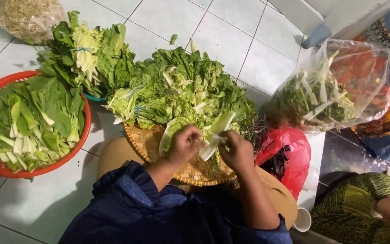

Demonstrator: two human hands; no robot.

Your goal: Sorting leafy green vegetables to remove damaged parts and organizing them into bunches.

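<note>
The person wears a dark blue top. The cloth looks soft and a bit loose, with lots of folds and wrinkles. The left sleeve [134,187] is pushed up, so it stops well back from the left hand [185,143], and the arm past it is bare. It bunches up in thick folds with a paler blue lining showing at the edge. The right sleeve [267,232] is pushed up too and ends far back from the right hand [238,151], near the elbow. Both hands are bare, with no gloves. No rings or watch can be seen.
</note>
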